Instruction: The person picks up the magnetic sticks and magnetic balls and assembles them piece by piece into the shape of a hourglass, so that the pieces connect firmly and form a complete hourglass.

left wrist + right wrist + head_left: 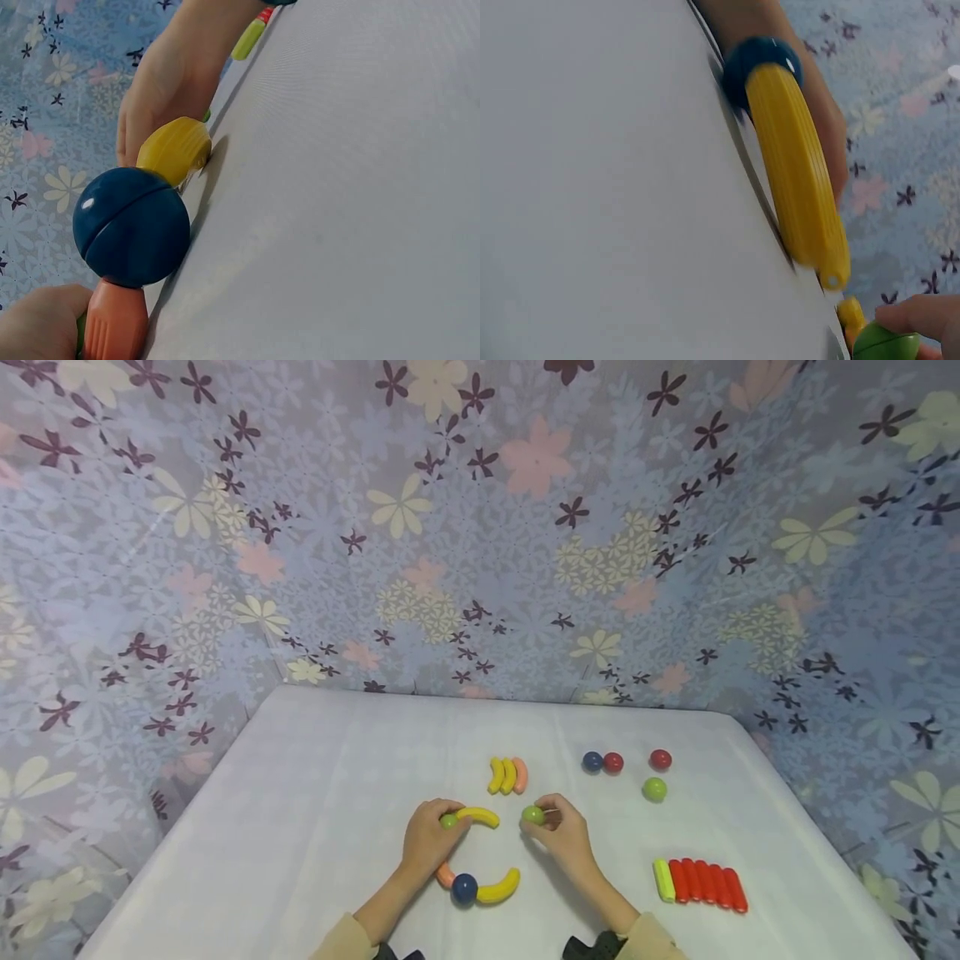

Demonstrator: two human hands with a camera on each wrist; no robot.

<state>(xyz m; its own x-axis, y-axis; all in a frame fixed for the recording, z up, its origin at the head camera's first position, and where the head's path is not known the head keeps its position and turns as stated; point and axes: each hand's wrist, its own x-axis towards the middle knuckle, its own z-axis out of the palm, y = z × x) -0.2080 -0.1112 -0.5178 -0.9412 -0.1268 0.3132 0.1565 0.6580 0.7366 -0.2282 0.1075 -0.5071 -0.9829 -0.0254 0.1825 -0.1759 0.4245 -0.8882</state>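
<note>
My left hand [429,843] pinches a green ball [448,820], and a curved yellow piece [480,816] extends from that ball to the right. Between thumb and fingers, my right hand [564,828] holds another green ball [533,814], a short way right of the yellow piece's end. Nearer me, a dark blue ball [464,889] joins a curved orange piece [444,875] and a second curved yellow piece [500,887]. The left hand partly covers the orange piece. In the left wrist view the blue ball [131,227] shows a seam around it.
Two short yellow pieces [502,775] and an orange one [521,776] lie side by side beyond the hands. Back right are a blue ball [592,762], two red balls [613,763] and a green ball [655,789]. Several red rods [708,883] adjoin a lime rod [663,881].
</note>
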